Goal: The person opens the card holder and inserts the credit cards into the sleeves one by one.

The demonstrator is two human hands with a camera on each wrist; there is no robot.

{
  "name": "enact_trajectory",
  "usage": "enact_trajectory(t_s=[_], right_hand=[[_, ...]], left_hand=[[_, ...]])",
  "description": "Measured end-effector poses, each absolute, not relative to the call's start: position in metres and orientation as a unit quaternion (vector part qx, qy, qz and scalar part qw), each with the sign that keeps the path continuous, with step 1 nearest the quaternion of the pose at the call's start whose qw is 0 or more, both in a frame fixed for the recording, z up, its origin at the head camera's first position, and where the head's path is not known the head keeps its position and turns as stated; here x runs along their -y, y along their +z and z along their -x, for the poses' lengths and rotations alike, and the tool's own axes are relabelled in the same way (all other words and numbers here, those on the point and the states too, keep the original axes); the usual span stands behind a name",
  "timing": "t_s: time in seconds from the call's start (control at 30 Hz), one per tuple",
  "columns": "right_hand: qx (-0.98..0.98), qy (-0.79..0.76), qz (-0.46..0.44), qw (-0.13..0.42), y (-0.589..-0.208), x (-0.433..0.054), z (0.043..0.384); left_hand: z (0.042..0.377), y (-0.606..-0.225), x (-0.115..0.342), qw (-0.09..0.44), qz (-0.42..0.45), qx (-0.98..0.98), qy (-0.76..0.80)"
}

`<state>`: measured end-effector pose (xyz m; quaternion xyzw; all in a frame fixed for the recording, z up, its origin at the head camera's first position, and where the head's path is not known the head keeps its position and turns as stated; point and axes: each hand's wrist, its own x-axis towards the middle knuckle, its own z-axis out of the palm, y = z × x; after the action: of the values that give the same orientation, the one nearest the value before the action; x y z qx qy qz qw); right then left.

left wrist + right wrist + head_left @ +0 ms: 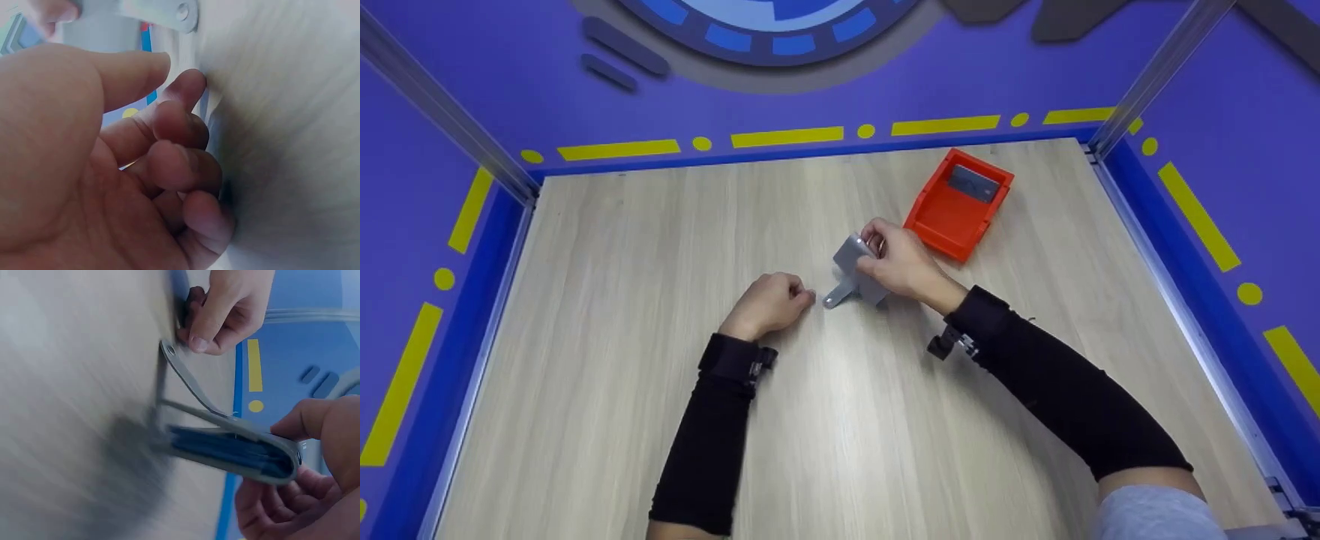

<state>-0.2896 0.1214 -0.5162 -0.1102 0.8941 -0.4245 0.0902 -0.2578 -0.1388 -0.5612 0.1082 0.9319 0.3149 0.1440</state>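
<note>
A grey wallet or card holder (849, 259) is gripped in my right hand (906, 262), thumb on one face and fingers on the other. Its strap (838, 294) hangs out to the left, with a round snap at the tip. In the right wrist view the wallet (233, 453) is seen edge-on, with a dark blue inside between its folded sides. My left hand (771, 306) lies low at the table, just left of the strap's tip. Its fingers (180, 166) are loosely curled with nothing between them.
A red open bin (949, 217) stands behind my right hand, with a dark grey flat card-like piece (975, 184) in its far end. Blue-purple panels (780, 112) border the wooden table (660, 240) at the back and sides.
</note>
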Motion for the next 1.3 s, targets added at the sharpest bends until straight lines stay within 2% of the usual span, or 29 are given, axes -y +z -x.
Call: enact_trajectory(t_s=[0.3,0.47,0.67,0.8,1.1,1.3], right_hand=[[-0.932,-0.261,0.245,-0.066,-0.504,-0.119,0.277],[-0.93,-0.151,0.309,-0.128,-0.512,-0.119,0.272],[-0.92,-0.11,0.329,-0.182,-0.513,-0.118,0.272],[-0.916,-0.088,0.351,-0.175,-0.521,-0.115,0.27],[-0.911,-0.086,0.389,-0.109,-0.564,-0.097,0.25],[-0.903,-0.143,0.401,-0.051,-0.571,-0.093,0.245]], left_hand=[[0.258,-0.559,0.14,0.146,-0.111,-0.933,0.31],[0.258,-0.56,0.14,0.139,-0.116,-0.934,0.308],[0.259,-0.56,0.14,0.133,-0.123,-0.934,0.307],[0.259,-0.56,0.141,0.139,-0.118,-0.935,0.303],[0.257,-0.561,0.142,0.142,-0.113,-0.934,0.307],[0.257,-0.56,0.141,0.136,-0.123,-0.933,0.31]])
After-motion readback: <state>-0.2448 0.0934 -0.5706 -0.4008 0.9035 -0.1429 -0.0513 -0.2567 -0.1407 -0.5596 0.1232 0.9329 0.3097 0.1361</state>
